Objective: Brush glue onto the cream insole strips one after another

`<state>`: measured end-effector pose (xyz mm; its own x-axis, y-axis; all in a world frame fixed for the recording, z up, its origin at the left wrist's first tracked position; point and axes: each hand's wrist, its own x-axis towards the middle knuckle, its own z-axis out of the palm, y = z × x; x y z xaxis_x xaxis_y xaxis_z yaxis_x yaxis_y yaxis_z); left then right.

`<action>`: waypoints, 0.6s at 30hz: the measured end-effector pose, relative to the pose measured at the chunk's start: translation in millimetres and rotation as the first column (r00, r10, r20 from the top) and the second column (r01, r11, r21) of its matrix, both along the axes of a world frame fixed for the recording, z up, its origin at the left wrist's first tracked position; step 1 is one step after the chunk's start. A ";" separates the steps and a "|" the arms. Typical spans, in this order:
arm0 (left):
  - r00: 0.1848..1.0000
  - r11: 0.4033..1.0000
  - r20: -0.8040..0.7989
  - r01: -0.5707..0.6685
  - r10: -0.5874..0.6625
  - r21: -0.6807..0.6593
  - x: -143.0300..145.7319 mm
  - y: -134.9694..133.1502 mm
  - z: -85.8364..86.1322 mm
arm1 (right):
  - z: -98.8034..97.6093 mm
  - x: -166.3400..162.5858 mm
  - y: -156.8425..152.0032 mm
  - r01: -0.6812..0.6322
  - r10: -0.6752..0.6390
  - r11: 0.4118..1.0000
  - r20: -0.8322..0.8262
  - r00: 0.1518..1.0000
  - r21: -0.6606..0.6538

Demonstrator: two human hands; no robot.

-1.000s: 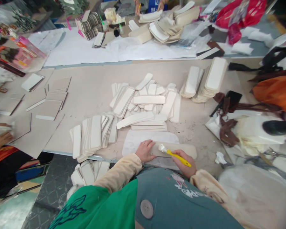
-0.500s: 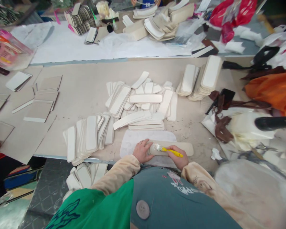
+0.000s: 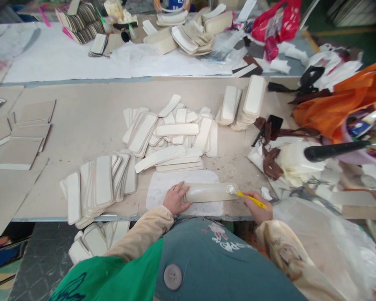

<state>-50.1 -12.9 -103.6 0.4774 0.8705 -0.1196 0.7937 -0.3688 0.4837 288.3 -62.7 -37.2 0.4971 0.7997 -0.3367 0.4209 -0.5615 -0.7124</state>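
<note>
In front of me a long beige strip with rounded corners (image 3: 207, 193) lies on a white sheet (image 3: 156, 184). My left hand (image 3: 176, 199) rests on the strip's left end, fingers spread and pressing it down. My right hand (image 3: 260, 208) is closed around the yellow handle of a brush (image 3: 250, 198). White paste coats the bristles, which touch the strip near its right end. The strip's surface looks wet and glossy.
Loose white rounded strips (image 3: 177, 129) are heaped beyond the sheet. More lie fanned at left (image 3: 103, 179) and stacked at back right (image 3: 253, 97). A white paste tub (image 3: 296, 161) with a black handle stands at right, beside an orange bag (image 3: 341, 104). Another person's hands show at the far table.
My right hand has moved the brush rightward along the strip, from near my left hand to the far right end. My left hand stays on the left end. The view has shifted right.
</note>
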 end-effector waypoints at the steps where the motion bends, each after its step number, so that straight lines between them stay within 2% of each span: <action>1: 1.000 1.000 0.000 0.004 -0.004 -0.002 0.2 0.2 0.7 | 0.9 5.8 -1.9 0.016 -0.016 1.000 0.027 1.000 0.003; 5: 1.000 1.000 -0.007 0.014 -0.014 -0.010 0.8 0.8 2.6 | 5.1 10.2 -6.8 -0.009 0.005 0.999 0.102 0.995 0.032; 7: 1.000 1.000 -0.007 0.010 -0.010 -0.010 0.9 0.8 2.5 | 5.7 -4.2 -6.4 -0.062 0.060 0.997 0.032 0.998 0.052; 10: 1.000 1.000 -0.011 0.015 -0.015 -0.011 0.7 0.5 1.4 | 3.1 -43.8 -2.0 -0.182 0.192 0.981 -0.156 0.969 0.074; 14: 0.999 0.999 -0.008 0.036 -0.036 -0.007 0.0 0.1 0.0 | -5.5 -95.2 8.4 -0.405 0.422 0.907 -0.279 0.863 0.119; 18: 0.999 0.999 -0.010 0.042 -0.042 0.004 -0.1 0.0 0.5 | -13.5 -106.5 15.8 -0.510 0.527 0.850 -0.260 0.809 0.135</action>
